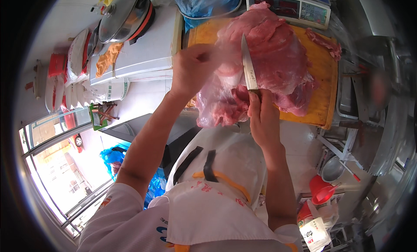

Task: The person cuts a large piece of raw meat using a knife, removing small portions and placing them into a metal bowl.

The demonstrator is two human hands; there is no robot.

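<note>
Pointing across raw meat [278, 56], knife [249, 67] clamped in right hand [263, 115]; left hand [192, 70] blurred, its grip unclear

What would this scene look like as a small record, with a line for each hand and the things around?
Right hand: holding a knife by its handle
Left hand: at the meat's left side; grip blurred
Meat: large, raw, pink
Surface: yellowish-brown board
Beyond board: scale, blue bag
</note>
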